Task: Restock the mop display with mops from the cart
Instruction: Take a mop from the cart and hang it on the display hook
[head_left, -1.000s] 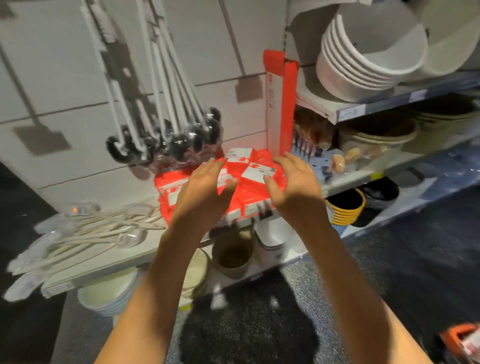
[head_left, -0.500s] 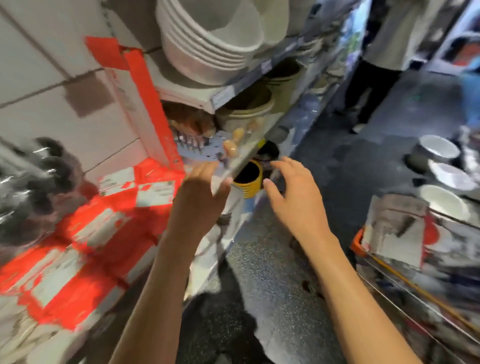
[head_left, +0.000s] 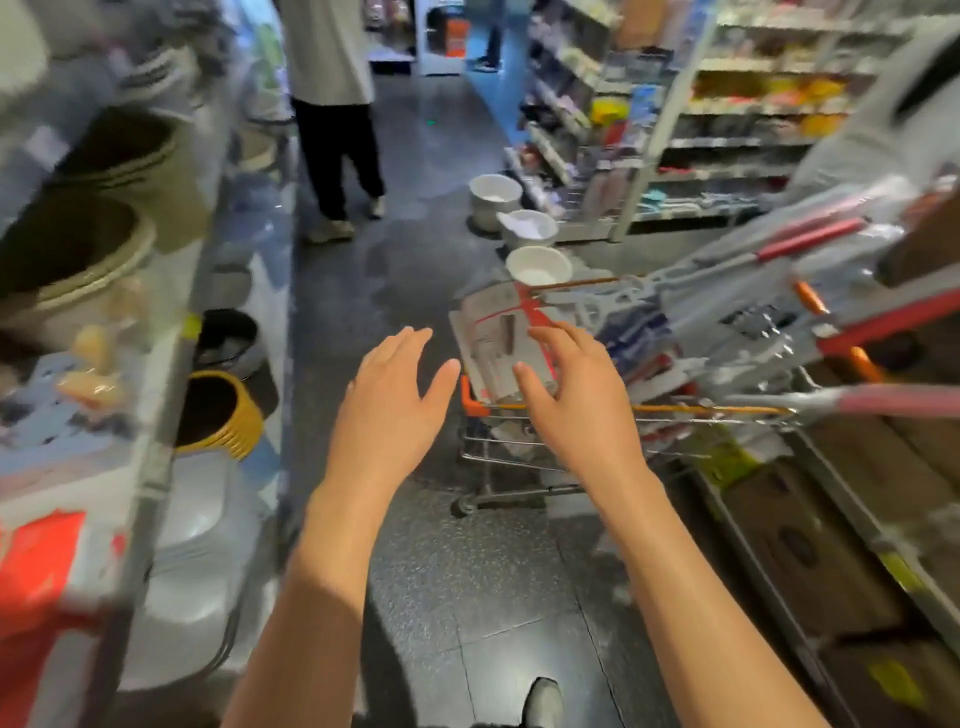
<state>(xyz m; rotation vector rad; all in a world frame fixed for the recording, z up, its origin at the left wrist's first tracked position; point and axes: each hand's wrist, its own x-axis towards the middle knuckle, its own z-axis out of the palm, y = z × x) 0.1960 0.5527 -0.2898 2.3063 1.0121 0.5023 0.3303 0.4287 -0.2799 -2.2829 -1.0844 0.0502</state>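
An orange-rimmed wire cart (head_left: 613, 457) stands in the aisle ahead on the right, loaded with wrapped mops (head_left: 675, 332) whose red and grey handles stick out to the right. A red-and-white packaged mop head (head_left: 493, 332) lies at the cart's near end. My left hand (head_left: 395, 384) hovers over the floor just left of the cart, fingers straight, holding nothing. My right hand (head_left: 566, 389) is in front of the cart's near end, fingers relaxed, also holding nothing. The mop display is out of view.
Shelves with stacked bowls and basins (head_left: 67, 260) run along the left; a yellow stack (head_left: 218, 415) sits low. White basins (head_left: 535, 265) stand on the floor beyond the cart. A person (head_left: 332, 104) stands up the aisle. Cardboard boxes (head_left: 810, 519) line the right.
My view has swung right from the mop display and red packages to the aisle and cart. Both hands left the packages and now reach toward the cart, holding nothing.
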